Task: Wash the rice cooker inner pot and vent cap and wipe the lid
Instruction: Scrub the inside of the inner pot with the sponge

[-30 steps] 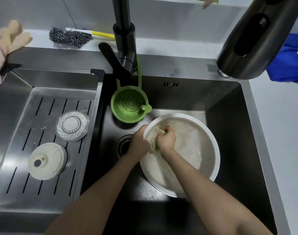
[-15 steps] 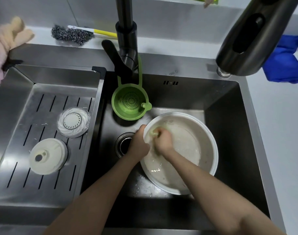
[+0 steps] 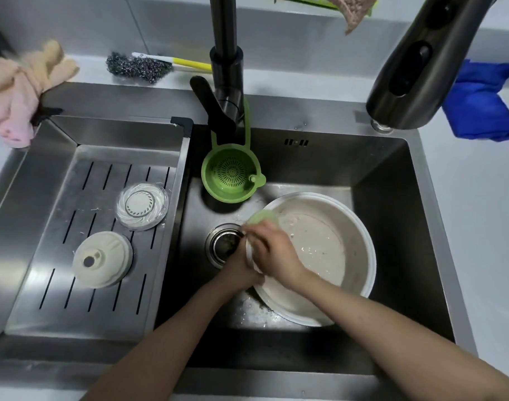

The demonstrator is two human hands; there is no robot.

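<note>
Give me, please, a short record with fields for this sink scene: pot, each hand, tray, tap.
pot: white round metal inner pot, in the dark steel sink, soapy water inside
right hand: grips a pale green sponge at the pot's left rim
left hand: holds that rim from outside, partly hidden
tray: clear round disc and cream round plastic cap lie apart on the slotted steel tray
tap: green plastic strainer basket hangs from the black tap

A dark steel sink (image 3: pixel 392 183) fills the centre, with a slotted drain tray (image 3: pixel 73 322) at nine o'clock, a black faucet (image 3: pixel 225 68) at twelve, a pale grey counter (image 3: pixel 479 227) at three and a blue cloth (image 3: pixel 484 105) at two.
</note>
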